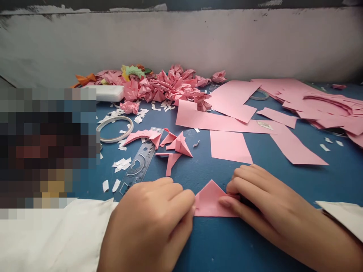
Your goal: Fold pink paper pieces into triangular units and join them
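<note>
A folded piece of pink paper (pixel 211 198) lies on the blue table (pixel 215 245), its peak pointing away from me and its straight edge toward me. My left hand (pixel 153 219) has its fingers curled in and pinches the paper's left corner. At the right side, my right hand (pixel 263 204) grips it with the thumb laid on top and the fingers bent; the right corner is hidden. Just beyond my left hand are folded pink paper pieces (pixel 180 145). A clear plastic ruler (pixel 140 160) lies partly under one of them.
Behind is a heap of folded pink paper (pixel 170 87). Cut pink sheets (pixel 231 145) lie ahead, with stacked strips (pixel 326 105) at the far right. A tape roll (pixel 115 129), a white case (pixel 110 93) and white scraps (pixel 121 165) are on the left. A wall (pixel 181 41) stands behind.
</note>
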Motion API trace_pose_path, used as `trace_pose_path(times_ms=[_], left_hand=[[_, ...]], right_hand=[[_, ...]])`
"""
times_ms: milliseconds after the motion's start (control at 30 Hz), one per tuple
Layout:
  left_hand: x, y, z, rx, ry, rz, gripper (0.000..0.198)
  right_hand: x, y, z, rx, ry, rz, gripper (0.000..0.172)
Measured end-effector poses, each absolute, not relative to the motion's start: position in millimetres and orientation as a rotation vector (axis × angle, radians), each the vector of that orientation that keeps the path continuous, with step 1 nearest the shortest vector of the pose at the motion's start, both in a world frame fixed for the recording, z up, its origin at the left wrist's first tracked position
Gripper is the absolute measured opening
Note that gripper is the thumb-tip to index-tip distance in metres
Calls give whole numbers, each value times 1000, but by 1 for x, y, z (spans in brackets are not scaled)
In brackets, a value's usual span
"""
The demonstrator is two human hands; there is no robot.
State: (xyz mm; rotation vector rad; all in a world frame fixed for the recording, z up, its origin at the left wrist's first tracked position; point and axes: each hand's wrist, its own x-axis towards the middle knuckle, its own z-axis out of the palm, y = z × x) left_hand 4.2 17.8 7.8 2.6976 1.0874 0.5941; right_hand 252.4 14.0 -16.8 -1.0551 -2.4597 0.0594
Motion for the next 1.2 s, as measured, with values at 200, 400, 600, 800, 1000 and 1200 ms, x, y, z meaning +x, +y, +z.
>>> trace_pose_path(times_ms=[200,400,600,800,1000,1200], left_hand=[[4,18,3,2661,1035,703,28],[4,14,4,2748,956,786,36],[6,12,4,2637,968,814,37],[6,16,5,2708,923,836,39],[6,15,1,2846,831,834,39],[7,17,7,2912,804,789,46]], right_hand=[[253,13,-19,-994,-2477,-60,32],[247,6,-15,-1022,-2413,-78,15],[250,-9,-25,-1024,-2352,-219,11],[265,-24,-38,-1016,-2414,-310,28],[261,-25,-37,-975,-2471,-431,26],[256,-20,-28,-931,-2517,-450,27]])
